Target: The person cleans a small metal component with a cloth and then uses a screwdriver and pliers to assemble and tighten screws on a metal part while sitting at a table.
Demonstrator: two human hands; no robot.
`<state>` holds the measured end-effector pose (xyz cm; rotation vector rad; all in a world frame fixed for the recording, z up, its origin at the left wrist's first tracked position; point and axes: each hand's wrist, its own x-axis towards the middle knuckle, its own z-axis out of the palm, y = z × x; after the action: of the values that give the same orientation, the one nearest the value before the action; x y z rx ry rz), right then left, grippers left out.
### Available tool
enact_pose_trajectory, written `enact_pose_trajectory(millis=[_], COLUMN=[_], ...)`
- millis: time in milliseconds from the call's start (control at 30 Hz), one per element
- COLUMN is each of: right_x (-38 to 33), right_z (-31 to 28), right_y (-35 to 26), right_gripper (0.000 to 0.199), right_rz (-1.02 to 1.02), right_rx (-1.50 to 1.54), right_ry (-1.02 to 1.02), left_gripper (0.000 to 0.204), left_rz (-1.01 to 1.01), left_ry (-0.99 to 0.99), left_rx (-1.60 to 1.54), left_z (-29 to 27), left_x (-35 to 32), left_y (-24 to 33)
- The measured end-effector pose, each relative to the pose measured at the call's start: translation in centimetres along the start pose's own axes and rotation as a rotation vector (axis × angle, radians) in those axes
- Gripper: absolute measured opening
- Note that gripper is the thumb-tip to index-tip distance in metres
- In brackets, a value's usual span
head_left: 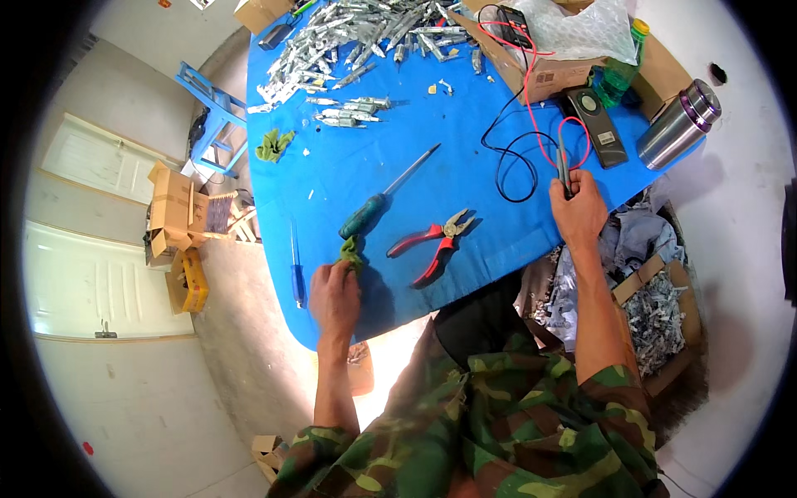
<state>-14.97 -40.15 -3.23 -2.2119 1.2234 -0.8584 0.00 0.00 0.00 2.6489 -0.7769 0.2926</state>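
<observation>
My left hand point(335, 295) is at the near left edge of the blue-covered table, its fingers closed on a crumpled green scrap point(349, 251). Just beyond the scrap lies a large screwdriver point(363, 215) with a green handle, its shaft pointing far right. A smaller blue-handled screwdriver point(297, 278) lies left of this hand. Open-jawed pliers point(433, 246) with red and black grips rest between my two hands. Over the right part of the table, my right hand point(579, 206) is closed around a slim grey tool point(562, 158) resembling tweezers, held upright. Its lower end is hidden by my fingers.
Many silvery tube-shaped parts point(353, 41) are heaped at the far side, with a small row point(349, 112) nearer. A multimeter point(513, 29), trailing red and black leads, sits by a carton point(556, 79). A black device point(596, 129), green bottle point(618, 75) and steel flask point(677, 129) stand right.
</observation>
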Motion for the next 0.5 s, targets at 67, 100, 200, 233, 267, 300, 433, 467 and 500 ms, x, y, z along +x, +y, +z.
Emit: enact_pose_trajectory(millis=[67, 100, 200, 233, 267, 300, 433, 467, 500], right_x=[-0.5, -0.3, -0.3, -0.3, -0.4, -0.1, 0.3, 0.4, 0.3], right_z=[0.7, 0.6, 0.4, 0.3, 0.3, 0.4, 0.9, 1.0, 0.9], right_y=[0.3, 0.5, 0.8, 0.6, 0.4, 0.3, 0.3, 0.3, 0.6], right_gripper=[0.033, 0.033, 0.03, 0.029, 0.028, 0.028, 0.027, 0.027, 0.027], right_rz=[-0.025, -0.031, -0.034, -0.027, -0.021, -0.017, -0.017, -0.023, -0.016], right_rx=[0.002, 0.005, 0.005, 0.0, -0.005, 0.008, 0.036, 0.04, 0.058], right_ry=[0.045, 0.051, 0.056, 0.051, 0.045, 0.048, 0.053, 0.058, 0.067], left_gripper=[0.019, 0.019, 0.017, 0.017, 0.018, 0.018, 0.019, 0.02, 0.02], left_rz=[-0.062, -0.103, -0.21, -0.187, -0.163, -0.137, -0.057, -0.057, -0.062], left_ry=[0.009, 0.024, 0.061, 0.074, 0.085, 0.107, 0.188, 0.192, 0.183], left_rx=[0.071, 0.084, 0.109, 0.144, 0.178, 0.21, 0.178, 0.143, 0.103], left_z=[-0.7, -0.8, -1.5, -1.7, -2.0, -2.3, -2.0, -1.9, -1.2], left_x=[-0.5, -0.7, -0.6, -0.2, 0.3, 1.1, 5.2, 6.7, 7.7], left_y=[-2.1, -2.6, -3.9, -4.0, -4.0, -3.8, -2.6, -1.9, -1.5])
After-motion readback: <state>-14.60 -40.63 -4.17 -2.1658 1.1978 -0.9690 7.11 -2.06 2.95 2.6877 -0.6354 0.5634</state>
